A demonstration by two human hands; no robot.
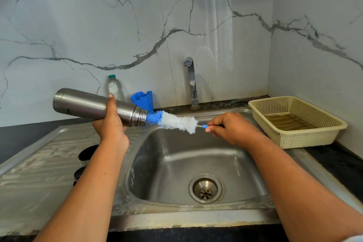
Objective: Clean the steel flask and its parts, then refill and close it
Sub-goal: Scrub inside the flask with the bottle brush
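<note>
My left hand [112, 124] grips the steel flask [82, 105], held nearly horizontal over the sink's left edge with its open threaded mouth pointing right. A bottle brush [174, 121] with blue and white bristles has its blue tip at the flask's mouth. My right hand [229, 127] pinches the brush's thin handle at its blue end. Two dark flask parts [86, 154] stand on the drainboard below my left forearm, partly hidden by it.
The steel sink [196, 155] with a central drain lies below both hands. A tap [191, 80] rises behind it. A blue holder [142, 100] and a plastic water bottle [115, 87] stand at the back wall. A cream basket [294, 122] sits at the right.
</note>
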